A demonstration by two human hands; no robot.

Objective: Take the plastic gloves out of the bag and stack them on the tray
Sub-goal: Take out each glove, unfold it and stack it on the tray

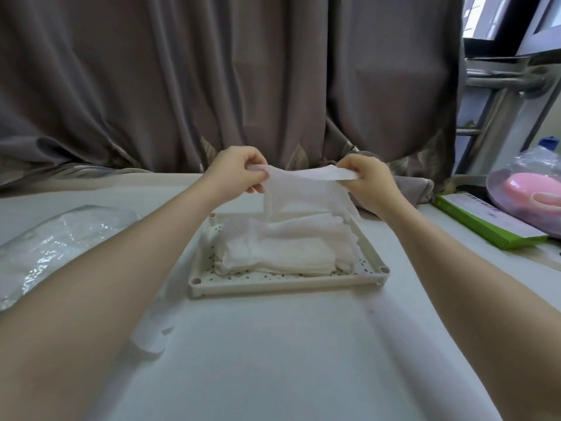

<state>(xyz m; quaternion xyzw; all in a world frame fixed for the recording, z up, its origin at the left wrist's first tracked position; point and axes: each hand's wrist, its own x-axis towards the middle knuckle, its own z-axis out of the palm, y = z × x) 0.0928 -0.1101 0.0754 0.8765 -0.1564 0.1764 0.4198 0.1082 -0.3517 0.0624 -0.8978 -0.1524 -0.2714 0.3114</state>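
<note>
Big brown curtain (pixel 212 86) hanging behind a white table (pixel 273 344), shiny metal rails (pixel 501 83) and a bright window (pixel 485 16) at the right

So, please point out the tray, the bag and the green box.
tray (pixel 288 288), head view, its near rim.
bag (pixel 54 238), head view, its crinkled middle.
green box (pixel 485 226), head view, its top face.

Translucent glove (pixel 306 189) held stretched above tray (pixel 285 287), glove stack (pixel 282 250) inside, bag (pixel 60 238) left

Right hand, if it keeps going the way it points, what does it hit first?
The right hand points up-left toward the left hand; both pinch the thin translucent plastic glove. Likely it meets the left hand first, though depth is unclear.
</note>
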